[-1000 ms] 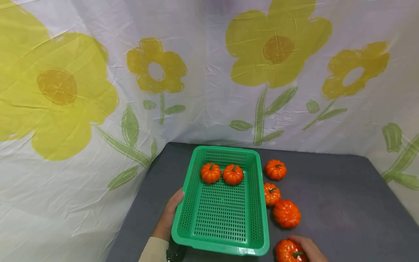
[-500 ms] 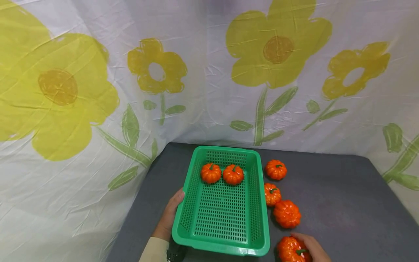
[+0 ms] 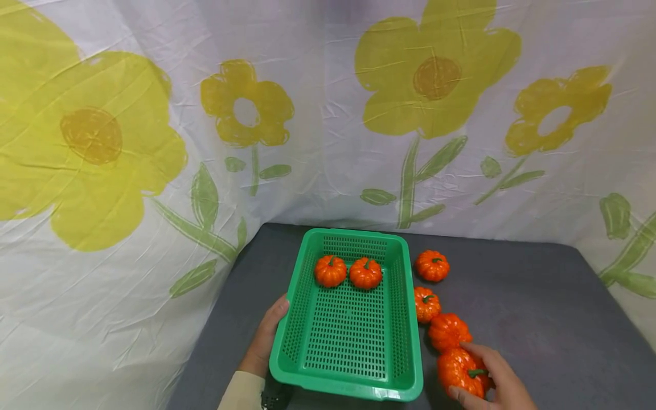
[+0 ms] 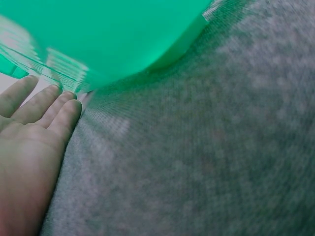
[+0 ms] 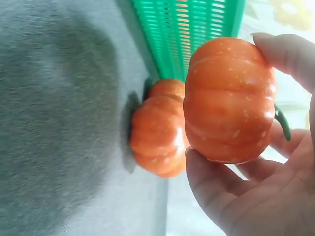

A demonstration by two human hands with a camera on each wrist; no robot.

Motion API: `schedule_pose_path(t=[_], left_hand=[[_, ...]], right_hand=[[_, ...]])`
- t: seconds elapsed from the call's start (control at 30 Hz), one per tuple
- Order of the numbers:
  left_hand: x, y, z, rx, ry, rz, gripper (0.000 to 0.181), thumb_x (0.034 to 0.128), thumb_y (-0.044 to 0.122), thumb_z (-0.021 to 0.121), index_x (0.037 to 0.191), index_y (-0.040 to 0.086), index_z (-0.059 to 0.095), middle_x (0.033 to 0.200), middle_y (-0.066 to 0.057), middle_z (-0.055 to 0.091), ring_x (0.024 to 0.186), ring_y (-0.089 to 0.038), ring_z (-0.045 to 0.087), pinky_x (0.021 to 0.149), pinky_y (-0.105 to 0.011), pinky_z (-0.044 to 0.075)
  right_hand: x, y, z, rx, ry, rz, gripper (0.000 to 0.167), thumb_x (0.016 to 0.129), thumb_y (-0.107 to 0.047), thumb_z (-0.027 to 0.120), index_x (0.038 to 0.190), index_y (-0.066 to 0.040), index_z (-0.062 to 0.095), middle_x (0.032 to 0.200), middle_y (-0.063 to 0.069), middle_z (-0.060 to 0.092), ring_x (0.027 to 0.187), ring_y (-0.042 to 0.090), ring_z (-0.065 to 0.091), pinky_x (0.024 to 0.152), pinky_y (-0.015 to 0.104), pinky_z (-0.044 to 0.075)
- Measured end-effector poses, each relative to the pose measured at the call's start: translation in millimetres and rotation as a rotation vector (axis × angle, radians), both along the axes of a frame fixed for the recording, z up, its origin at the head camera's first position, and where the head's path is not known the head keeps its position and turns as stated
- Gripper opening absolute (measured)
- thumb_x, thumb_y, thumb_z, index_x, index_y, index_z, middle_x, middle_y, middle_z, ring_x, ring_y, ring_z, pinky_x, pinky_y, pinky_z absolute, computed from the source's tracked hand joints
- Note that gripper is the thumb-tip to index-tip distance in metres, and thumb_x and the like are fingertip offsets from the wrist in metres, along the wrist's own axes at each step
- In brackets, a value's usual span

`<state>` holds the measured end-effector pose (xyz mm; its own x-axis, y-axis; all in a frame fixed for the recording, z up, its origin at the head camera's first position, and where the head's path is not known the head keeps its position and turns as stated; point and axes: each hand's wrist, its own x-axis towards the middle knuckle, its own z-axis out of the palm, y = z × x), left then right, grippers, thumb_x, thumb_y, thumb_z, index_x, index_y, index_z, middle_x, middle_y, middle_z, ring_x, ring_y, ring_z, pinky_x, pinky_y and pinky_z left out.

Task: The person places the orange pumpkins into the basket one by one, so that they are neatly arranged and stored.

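A green basket (image 3: 348, 319) stands mid-table with two small orange pumpkins (image 3: 330, 271) at its far end. My left hand (image 3: 266, 336) touches its left side; in the left wrist view the left hand (image 4: 39, 132) has its fingers extended against the basket wall (image 4: 123, 44). My right hand (image 3: 492, 378) grips an orange pumpkin (image 3: 460, 371) with a green stem, right of the basket's near corner. The right wrist view shows this pumpkin (image 5: 229, 101) between thumb and fingers of the right hand (image 5: 275, 187), off the table.
Outside the basket's right wall lie three more orange pumpkins: one at the back (image 3: 432, 266), one against the wall (image 3: 426, 304), and one (image 3: 449, 331) just beyond the held one. The dark grey table (image 3: 538, 319) extends right. A flower-print cloth (image 3: 328, 114) hangs behind.
My right hand has moved forward with the pumpkin, which now partly overlaps the nearest loose pumpkin in the head view. The left hand and the basket have stayed in place.
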<state>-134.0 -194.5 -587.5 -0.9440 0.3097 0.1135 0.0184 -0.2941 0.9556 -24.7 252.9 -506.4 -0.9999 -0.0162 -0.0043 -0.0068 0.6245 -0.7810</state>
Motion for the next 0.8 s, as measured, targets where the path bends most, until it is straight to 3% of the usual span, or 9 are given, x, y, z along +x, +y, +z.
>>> schedule_pose_path(t=[0.33,0.57,0.8], left_hand=[[1.9,0.3,1.0,-0.017,-0.016,0.032,0.063,0.1150,0.031,0.031,0.173,0.006,0.029,0.162,-0.034,0.040,0.138,-0.043,0.054,0.109,-0.044,0.051],[2.4,-0.1,1.3,-0.024,-0.012,0.034,0.063,0.1151,0.030,0.030,0.173,0.006,0.029,0.165,-0.031,0.039,0.141,-0.044,0.051,0.110,-0.043,0.050],[1.5,-0.7,0.2,-0.016,-0.016,0.023,0.063,0.1152,0.032,0.031,0.173,0.008,0.028,0.165,-0.032,0.037,0.143,-0.048,0.048,0.110,-0.046,0.050]], right_hand=[[-12.1,-6.4,5.0,0.008,0.255,0.098,0.070,0.081,-0.008,0.098,0.141,-0.002,0.062,0.125,0.012,0.061,0.093,0.008,0.058,0.066,0.030,0.057],[-17.8,-16.7,16.8,-0.017,0.224,0.099,0.070,0.087,-0.013,0.096,0.147,-0.007,0.060,0.130,0.010,0.060,0.096,0.010,0.059,0.069,0.030,0.058],[-22.6,-27.5,23.6,-0.047,0.233,0.113,0.071,0.087,-0.010,0.095,0.148,-0.007,0.060,0.135,0.011,0.061,0.099,0.010,0.060,0.071,0.031,0.058]])
